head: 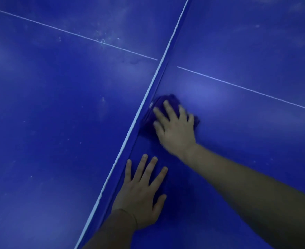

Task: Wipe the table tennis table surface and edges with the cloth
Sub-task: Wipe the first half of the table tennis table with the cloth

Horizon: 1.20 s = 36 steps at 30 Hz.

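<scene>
- On the blue counter, close against the white-topped net that ran diagonally across the view, lay a dark purple cloth, bunched up on the right half of the playing surface.
- The right hand lay flat on top of the cloth, palm down, fingers spread and straight, pointing up and toward the net; its bare forearm stretched in from the lower right corner.
- The left hand rested palm down on the bare counter nearer the person, just beside the net's foot, fingers splayed and straight, holding nothing.
- Both hands were apart, the left below the right.
- A thin white centre line crossed the counter beyond the cloth.
- Pale specks dotted the left half across the net, along the line there.
</scene>
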Motion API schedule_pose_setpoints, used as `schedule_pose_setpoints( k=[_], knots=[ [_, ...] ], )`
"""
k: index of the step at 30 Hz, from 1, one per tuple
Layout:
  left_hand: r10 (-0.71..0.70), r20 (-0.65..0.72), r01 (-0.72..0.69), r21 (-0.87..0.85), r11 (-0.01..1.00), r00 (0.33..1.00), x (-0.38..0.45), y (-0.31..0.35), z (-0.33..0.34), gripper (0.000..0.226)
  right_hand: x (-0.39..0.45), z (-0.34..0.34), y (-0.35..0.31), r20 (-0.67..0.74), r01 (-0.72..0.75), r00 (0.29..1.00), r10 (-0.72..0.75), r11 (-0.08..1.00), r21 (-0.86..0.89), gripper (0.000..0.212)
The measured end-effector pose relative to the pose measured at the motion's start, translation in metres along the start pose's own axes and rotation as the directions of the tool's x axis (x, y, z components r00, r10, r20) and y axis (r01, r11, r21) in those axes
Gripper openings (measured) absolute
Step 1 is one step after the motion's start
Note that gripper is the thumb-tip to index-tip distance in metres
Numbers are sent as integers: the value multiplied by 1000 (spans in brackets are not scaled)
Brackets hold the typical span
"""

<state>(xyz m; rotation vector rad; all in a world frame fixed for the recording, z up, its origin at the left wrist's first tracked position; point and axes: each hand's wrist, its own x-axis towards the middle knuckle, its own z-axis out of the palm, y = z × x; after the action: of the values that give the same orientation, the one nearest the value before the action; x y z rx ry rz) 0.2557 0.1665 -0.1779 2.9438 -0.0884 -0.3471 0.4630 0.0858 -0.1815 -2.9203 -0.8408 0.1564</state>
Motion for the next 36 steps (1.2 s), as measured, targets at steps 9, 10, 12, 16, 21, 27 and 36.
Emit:
schedule_pose_setpoints(
  k=[9, 10, 12, 16, 21, 27, 36],
  knots=[
    [-2, -23, 2, -24, 1000, 1000, -1, 0, 3, 72, 85, -13, 49, 64, -123, 990, 123, 992, -1, 55],
    [-1, -23, 1, -24, 1000, 1000, -1, 1, 4, 72, 91, -12, 46, 58, -157, 986, 156, 987, 16, 56],
    [1, -11, -1, -26, 1000, 1000, -1, 1, 3, 72, 79, -8, 35, 17, -180, 984, 180, 983, 32, 57],
    [-9, 0, 9, -15, 1000, 1000, 1, 3, 3, 72, 26, 2, 25, 0, -81, 997, 81, 996, 31, 61],
    [-14, 23, 14, -20, 1000, 1000, 0, 2, 7, 71, 80, -17, 36, 66, -142, 988, 138, 989, 52, 59],
    [-10, 46, 11, -8, 1000, 999, 3, 2, 2, 72, 34, -7, 27, 44, -105, 994, 103, 994, 31, 59],
    [-180, -132, 173, -56, 983, 975, 125, 4, -23, 71, 115, -16, 52, 69, -261, 964, 256, 961, 86, 60]
  ],
)
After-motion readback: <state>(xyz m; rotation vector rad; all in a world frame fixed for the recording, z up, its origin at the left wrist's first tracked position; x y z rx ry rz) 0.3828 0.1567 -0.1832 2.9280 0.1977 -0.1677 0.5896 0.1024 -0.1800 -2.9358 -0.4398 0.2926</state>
